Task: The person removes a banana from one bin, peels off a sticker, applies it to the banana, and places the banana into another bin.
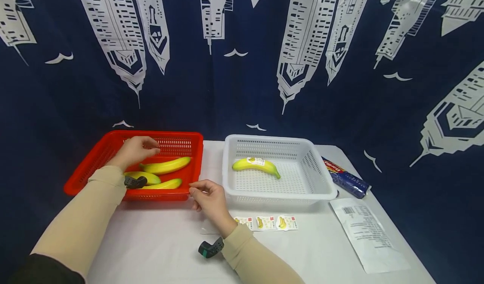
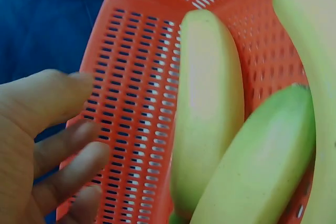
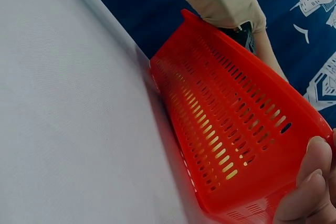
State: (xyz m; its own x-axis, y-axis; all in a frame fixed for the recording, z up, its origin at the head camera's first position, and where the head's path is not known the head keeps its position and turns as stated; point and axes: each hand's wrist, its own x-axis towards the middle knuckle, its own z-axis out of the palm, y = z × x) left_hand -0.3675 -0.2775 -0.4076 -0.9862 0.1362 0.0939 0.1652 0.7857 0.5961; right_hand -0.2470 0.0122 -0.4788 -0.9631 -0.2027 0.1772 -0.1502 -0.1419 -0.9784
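In the red basket [image 1: 198, 149] lie three yellow bananas, one banana [image 1: 166, 165] toward the back and two nearer the front. My left hand [image 1: 134, 151] hovers over the basket's back left part, fingers loosely bent and holding nothing. The left wrist view shows the thumb and fingers apart, beside a banana [image 2: 207, 103] but not touching it. At the basket's front right corner my right hand [image 1: 208, 198] grips the rim with thumb and fingers; the right wrist view shows its fingertips [image 3: 312, 182] against the red corner, the thumb hidden.
Right of the red basket stands a white basket [image 1: 268, 198] holding one banana [image 1: 257, 165] with a label on it. A strip of banana stickers [image 1: 266, 223] lies in front, partly behind the right forearm. A blue packet [image 1: 348, 179] and a white printed pouch [image 1: 366, 233] lie at right.
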